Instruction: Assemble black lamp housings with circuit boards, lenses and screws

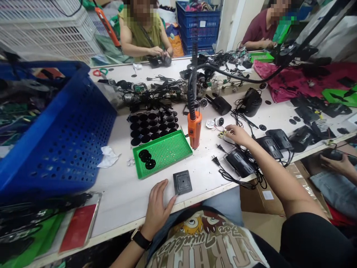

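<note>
My left hand point(156, 204) rests at the table's front edge with its fingers stretched out, holding nothing. Just right of its fingertips lies a black square block point(183, 182) with a stepped recess. My right hand point(237, 134) reaches forward, thumb and fingers closed at a small yellowish circuit board point(221, 134). Thin wires run from that board toward a silvery round part point(210, 124) and a black-rimmed disc point(219, 121). Below the right forearm sits a black housing point(240, 162) with a coiled cord and plug point(215, 160). An orange electric screwdriver point(194, 130) hangs upright between my hands.
A green perforated tray point(164, 169) holds black discs and small screws. Behind it are rows of black round parts point(152, 123). A blue crate point(103, 111) stands at left. More black housings point(275, 143) lie at right. Two people work across the table; another person's hands show at far right.
</note>
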### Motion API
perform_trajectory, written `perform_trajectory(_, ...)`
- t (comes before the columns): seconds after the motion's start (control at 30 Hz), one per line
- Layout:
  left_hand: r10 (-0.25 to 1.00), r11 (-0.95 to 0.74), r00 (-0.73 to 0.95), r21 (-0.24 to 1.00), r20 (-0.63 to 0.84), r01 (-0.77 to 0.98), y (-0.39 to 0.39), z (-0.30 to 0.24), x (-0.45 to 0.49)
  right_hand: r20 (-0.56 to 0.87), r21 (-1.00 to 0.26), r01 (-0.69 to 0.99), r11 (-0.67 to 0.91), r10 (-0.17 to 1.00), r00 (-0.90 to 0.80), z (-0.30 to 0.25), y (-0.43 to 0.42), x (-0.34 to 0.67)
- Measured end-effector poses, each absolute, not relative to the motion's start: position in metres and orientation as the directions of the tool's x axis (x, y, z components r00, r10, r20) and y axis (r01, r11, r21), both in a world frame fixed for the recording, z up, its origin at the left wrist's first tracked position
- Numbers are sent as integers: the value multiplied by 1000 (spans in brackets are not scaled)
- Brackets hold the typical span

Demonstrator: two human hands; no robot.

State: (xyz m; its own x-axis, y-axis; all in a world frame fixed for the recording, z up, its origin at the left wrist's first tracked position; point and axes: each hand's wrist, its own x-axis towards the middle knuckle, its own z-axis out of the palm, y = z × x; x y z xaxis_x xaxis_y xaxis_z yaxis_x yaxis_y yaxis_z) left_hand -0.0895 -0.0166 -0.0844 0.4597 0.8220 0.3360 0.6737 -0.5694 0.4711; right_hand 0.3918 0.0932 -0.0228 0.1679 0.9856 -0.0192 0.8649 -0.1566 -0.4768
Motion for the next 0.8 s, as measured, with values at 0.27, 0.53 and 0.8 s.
perform_trajectory(0.27, 784, -620, 534, 445, 316, 647, -20, -76, -87, 28, -371, 927, -63, 996, 79, -21, 133, 386)
perform_trajectory(0.53, 811, -585, 451, 506, 372, 634, -24, -75, -86, -17, -317, 948, 0, 1000, -5, -25, 202, 349)
perform_trajectory(0.8, 844, -530, 309, 593, 439, 606, -24, -79, -86, 49, -478, 877, -55, 995, 90, 15, 173, 374)
